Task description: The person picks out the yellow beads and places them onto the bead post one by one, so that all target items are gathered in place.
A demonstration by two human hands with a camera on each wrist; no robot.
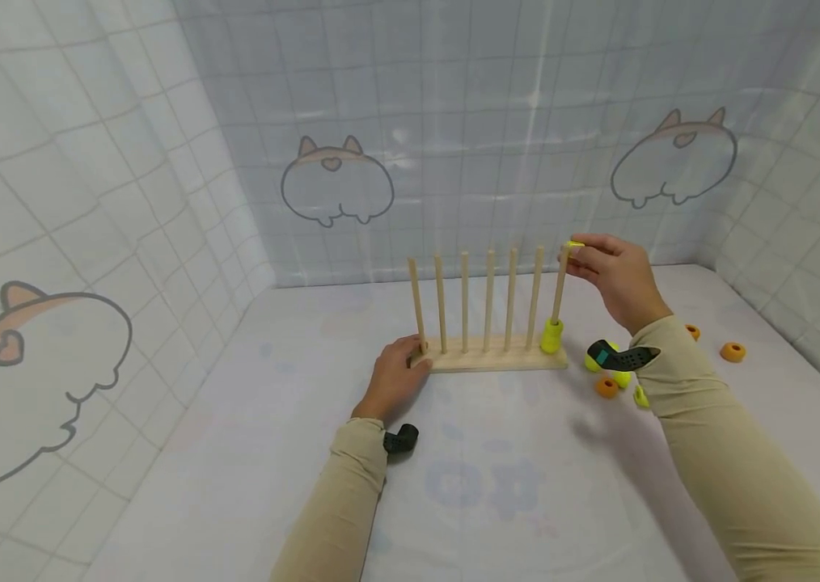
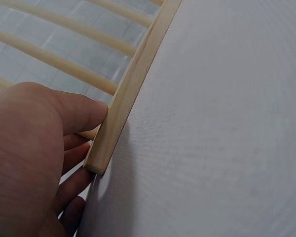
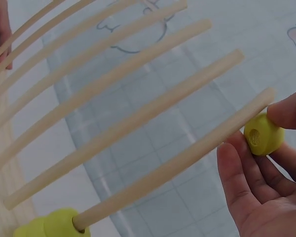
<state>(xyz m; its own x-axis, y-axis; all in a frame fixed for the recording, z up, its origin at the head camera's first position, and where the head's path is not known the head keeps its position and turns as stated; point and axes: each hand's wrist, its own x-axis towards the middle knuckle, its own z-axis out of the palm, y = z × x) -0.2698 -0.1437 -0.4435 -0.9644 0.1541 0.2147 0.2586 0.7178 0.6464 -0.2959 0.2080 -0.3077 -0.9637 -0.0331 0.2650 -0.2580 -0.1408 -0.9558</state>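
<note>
A yellow bead (image 3: 264, 136) is just beside the tip of the rightmost rod (image 1: 560, 293), apparently not yet threaded, pinched between the right hand's (image 1: 623, 279) thumb and fingers. Below, yellow beads (image 1: 551, 337) already sit stacked at that rod's foot; the other six rods are bare, so the work looks barely begun. The left hand (image 1: 394, 376) grips the far-left end of the wooden base (image 1: 490, 364). Loose yellow beads (image 1: 622, 379) and orange beads (image 1: 733, 352) remain on the worktop (image 1: 293, 453), some partly hidden by the right wrist.
</note>
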